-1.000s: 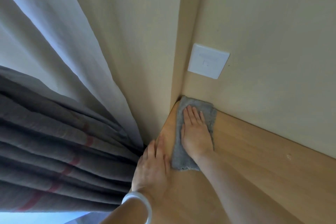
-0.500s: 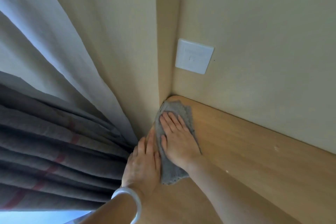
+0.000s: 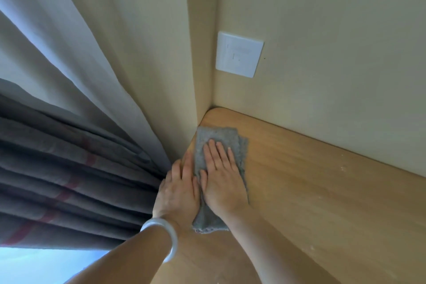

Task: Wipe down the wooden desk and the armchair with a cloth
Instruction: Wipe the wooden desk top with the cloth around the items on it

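- Two bare hands lie flat, side by side, at the back-left corner of a wooden desk (image 3: 322, 191).
- Right hand (image 3: 221, 175): fingers straight and together, palm pressing a grey cloth (image 3: 217, 136) onto the wood; nothing is gripped.
- Left hand (image 3: 178, 191): also flat with straight fingers, resting on the desk's left edge close against the cloth. A white bangle (image 3: 161, 235) circles the wrist.
- Cloth: folded long, its far end just short of the rounded corner where desk meets wall (image 3: 334, 41).
- Beyond: a white wall plate (image 3: 239, 54) above the corner; a grey curtain (image 3: 69, 168) with red stripes hangs to the left.
- Step, as judged: wiping the desk corner. The next move likely calls for sliding the cloth rightward with steady, flat pressure. The armchair is out of view.
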